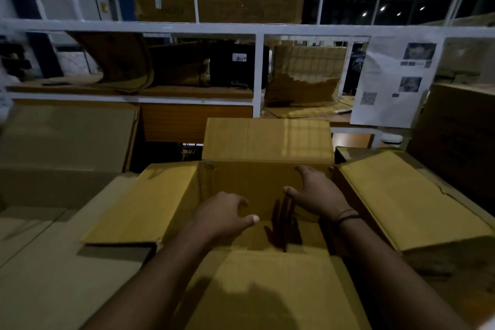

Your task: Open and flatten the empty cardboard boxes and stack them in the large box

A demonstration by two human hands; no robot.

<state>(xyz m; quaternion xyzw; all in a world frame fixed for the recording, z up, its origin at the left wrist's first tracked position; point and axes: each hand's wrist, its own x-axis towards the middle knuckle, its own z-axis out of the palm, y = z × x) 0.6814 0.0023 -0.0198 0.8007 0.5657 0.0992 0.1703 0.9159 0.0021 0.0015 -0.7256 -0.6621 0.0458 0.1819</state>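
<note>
As you are looking to your far left: a big tan cardboard box (67, 136) is standing behind pale flat cardboard sheets (40, 262) that are lying low beside you.
Left flap: the open yellow-brown cardboard box (257, 179) is sitting directly in front of you among the other cardboard, and its left flap (144, 203) is lying folded outward over those sheets.
Left hand: your left hand (227, 211) is hovering in the box's mouth near the left wall. Its fingers are bending loosely downward and its thumb is pointing right. It is gripping nothing that is showing, and whether it is touching the wall is not showing either.
Box floor: finger shadows are falling on it between your two hands.
Far and near flaps: the far flap (267, 139) is rising behind the opening, and the near flap (267, 289) is spreading toward you between your forearms.
Right hand: your right hand (313, 193) is reaching toward the far right inner corner, palm down, fingers straight and spread wide, holding nothing. A dark cord bracelet (345, 215) is circling its wrist.
Right flap: the right flap (401, 201) is lying folded outward to your right.
Far right: a darker brown cardboard box (455, 142) is standing beyond that flap, and a white printed paper sheet (393, 80) is hanging on the white metal shelf frame (257, 75) behind everything.
</note>
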